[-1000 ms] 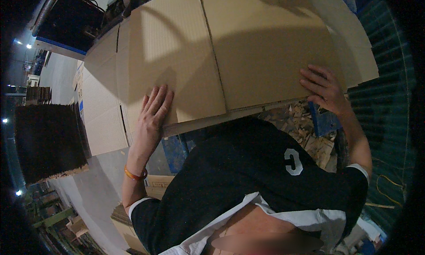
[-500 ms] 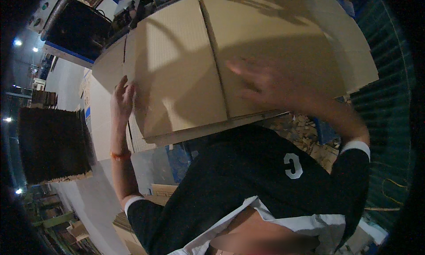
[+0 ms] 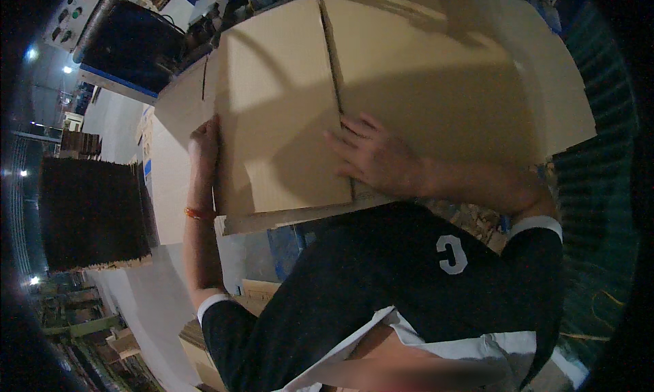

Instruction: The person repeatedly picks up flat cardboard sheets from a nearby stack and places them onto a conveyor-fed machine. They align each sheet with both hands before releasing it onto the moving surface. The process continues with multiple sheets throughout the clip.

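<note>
A large, flat sheet of brown cardboard [image 3: 272, 167] with a dark slot running across it lies on top of a stack in front of me. At its left edge is my left hand [image 3: 204, 141], fingers curled in and closed on the sheet's edge. My right hand [image 3: 381, 157] rests on the near part of the sheet beside the slot. Its fingers are spread, pointing left, slightly smeared by motion, and hold nothing. Below the top sheet, the edges of further sheets [image 3: 286, 220] show along the near side.
Dark machinery [image 3: 129, 48] with a button panel [image 3: 71, 14] stands at the far left. A tall dark stack of cardboard [image 3: 95, 215] is on the floor to the left. Cardboard scraps [image 3: 477, 222] lie beyond my right forearm, and a green corrugated wall [image 3: 593, 187] rises at the right.
My right hand has come left and nearer, down onto the sheet beside the slot. My left hand's fingers have closed at the sheet's left edge. The view has shifted slightly.
</note>
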The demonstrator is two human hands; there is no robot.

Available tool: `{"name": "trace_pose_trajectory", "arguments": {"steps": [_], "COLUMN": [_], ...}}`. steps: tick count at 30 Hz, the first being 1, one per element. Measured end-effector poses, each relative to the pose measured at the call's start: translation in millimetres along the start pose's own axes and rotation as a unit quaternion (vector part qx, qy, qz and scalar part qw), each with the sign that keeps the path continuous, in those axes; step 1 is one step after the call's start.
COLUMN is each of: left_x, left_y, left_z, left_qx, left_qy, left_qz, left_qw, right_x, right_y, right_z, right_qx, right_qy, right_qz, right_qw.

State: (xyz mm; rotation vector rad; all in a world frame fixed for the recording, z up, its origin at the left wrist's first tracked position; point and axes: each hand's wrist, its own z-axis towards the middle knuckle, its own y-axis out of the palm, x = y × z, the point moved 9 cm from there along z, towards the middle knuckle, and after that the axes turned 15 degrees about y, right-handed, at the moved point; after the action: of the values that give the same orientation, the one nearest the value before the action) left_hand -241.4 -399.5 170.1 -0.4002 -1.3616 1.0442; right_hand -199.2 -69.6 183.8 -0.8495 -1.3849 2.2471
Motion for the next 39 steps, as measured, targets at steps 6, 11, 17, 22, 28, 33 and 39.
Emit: {"name": "trace_pose_trajectory", "arguments": {"steps": [6,11,17,22,28,33,39], "left_x": [-3.4,5.4,60.6,132.9,130.8,128.4,136.0], "left_y": [3.9,3.4,-2.7,33.8,44.2,35.0,48.6], "left_z": [2.8,-1.8,-17.0,-141.3,-122.8,-107.0,-57.4], "left_qx": [0.048,0.078,-0.021,-0.258,-0.202,-0.146,-0.120], "left_qy": [0.036,0.040,0.219,0.416,0.394,0.405,0.424], "left_qz": [0.003,0.068,0.116,0.086,0.125,0.093,0.053], "left_qw": [0.998,0.994,0.969,0.868,0.888,0.898,0.896], "right_x": [1.2,24.3,104.5,172.7,197.6,213.7,256.1], "right_y": [-19.6,-67.7,-108.2,-126.7,-108.5,-107.0,-108.4], "right_z": [1.7,-26.0,-112.2,-183.3,-161.0,-133.0,-105.8], "right_qx": [-0.003,0.109,0.027,-0.040,-0.057,-0.051,-0.098], "right_qy": [0.010,0.063,0.331,0.451,0.378,0.328,0.359], "right_qz": [0.014,0.045,0.001,-0.196,-0.102,-0.070,-0.094], "right_qw": [1.000,0.991,0.943,0.870,0.918,0.941,0.924]}}
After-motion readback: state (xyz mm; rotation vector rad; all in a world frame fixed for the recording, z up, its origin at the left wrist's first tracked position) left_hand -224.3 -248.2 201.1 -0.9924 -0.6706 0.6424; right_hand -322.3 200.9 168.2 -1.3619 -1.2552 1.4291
